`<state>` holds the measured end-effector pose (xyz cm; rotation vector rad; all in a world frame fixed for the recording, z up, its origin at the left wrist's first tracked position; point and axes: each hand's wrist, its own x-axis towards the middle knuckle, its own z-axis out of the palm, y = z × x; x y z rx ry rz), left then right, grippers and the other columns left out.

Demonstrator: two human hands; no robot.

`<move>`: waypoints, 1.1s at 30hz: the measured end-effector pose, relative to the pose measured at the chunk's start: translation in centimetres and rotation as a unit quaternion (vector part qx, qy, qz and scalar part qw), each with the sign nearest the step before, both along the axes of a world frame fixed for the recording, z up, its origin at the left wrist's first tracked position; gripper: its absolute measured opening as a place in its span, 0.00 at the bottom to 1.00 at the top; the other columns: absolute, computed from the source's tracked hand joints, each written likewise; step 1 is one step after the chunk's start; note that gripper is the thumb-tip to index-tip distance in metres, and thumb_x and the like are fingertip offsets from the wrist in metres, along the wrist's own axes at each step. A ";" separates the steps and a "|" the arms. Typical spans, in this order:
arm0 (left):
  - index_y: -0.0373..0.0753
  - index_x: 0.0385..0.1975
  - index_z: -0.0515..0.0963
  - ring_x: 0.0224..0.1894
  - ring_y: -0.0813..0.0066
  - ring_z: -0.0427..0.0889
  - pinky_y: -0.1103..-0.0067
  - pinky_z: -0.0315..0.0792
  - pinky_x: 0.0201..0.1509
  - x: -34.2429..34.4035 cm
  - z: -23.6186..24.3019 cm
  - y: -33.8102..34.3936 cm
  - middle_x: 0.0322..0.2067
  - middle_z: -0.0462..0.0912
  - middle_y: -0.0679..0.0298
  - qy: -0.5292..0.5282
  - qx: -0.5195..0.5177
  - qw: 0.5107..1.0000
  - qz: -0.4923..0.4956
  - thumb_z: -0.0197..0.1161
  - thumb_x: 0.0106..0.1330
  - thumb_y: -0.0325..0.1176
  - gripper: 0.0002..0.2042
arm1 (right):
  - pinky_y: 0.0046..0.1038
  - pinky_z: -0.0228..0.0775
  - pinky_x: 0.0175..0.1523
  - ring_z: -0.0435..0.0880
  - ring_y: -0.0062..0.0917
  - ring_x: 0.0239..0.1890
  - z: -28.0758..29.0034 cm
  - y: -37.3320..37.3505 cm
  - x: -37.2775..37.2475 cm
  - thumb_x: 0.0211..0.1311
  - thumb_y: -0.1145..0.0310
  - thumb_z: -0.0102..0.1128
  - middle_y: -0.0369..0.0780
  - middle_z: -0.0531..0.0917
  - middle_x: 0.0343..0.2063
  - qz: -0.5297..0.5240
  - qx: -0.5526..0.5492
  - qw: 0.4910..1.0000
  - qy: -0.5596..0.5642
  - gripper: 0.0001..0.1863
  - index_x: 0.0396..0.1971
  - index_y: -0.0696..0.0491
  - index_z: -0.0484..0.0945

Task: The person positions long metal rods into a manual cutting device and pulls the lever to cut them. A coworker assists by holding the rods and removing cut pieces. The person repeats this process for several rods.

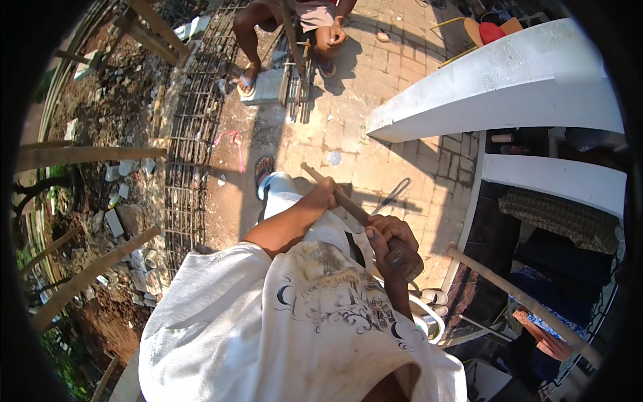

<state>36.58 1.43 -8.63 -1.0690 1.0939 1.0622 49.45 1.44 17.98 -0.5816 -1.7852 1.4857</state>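
Note:
Across my body slants a wooden handle, its narrow end pointing up and to the left. My left hand is closed around it near that narrow end. Lower down, my right hand wraps the other end, just above a thick, dark, blunt head that looks like a hammer's. My right fingers partly hide where the handle meets this head. Beyond the handle, a thin looped metal piece shows against the paving, apart from my hands.
A long steel rebar cage lies on the left beside rubble and wooden poles. Ahead, another person sits by a pale block. A curved white wall rises at right. A white bucket stands beside my right arm.

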 end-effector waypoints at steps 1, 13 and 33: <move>0.39 0.24 0.67 0.14 0.70 0.67 0.73 0.67 0.17 -0.7 -0.3 -0.1 0.16 0.66 0.64 -0.001 0.002 1.000 0.002 0.42 0.61 0.33 0.08 | 0.33 0.72 0.50 0.77 0.27 0.37 0.5 0.0 -0.4 0.49 0.84 0.66 0.41 0.76 0.33 0.023 -0.006 0.998 -0.059 0.13 0.28 0.56 0.69; 0.38 0.22 0.65 0.14 0.67 0.66 0.69 0.64 0.17 -13.0 -7.5 -4.3 0.14 0.65 0.61 0.091 0.038 0.990 -0.097 0.42 0.68 0.40 0.15 | 0.35 0.55 0.68 0.55 0.32 0.69 -1.0 -5.1 -9.1 0.59 0.70 0.61 0.43 0.56 0.67 0.130 -0.383 0.872 -0.275 0.32 0.63 0.53 0.63; 0.41 0.18 0.65 0.13 0.63 0.69 0.68 0.69 0.19 -11.2 -14.7 -6.6 0.13 0.68 0.61 -0.009 0.145 0.989 -0.036 0.47 0.65 0.40 0.15 | 0.32 0.66 0.60 0.70 0.34 0.60 -2.6 -11.7 -18.7 0.57 0.81 0.56 0.48 0.67 0.59 -0.274 -0.117 0.923 -0.243 0.20 0.50 0.58 0.66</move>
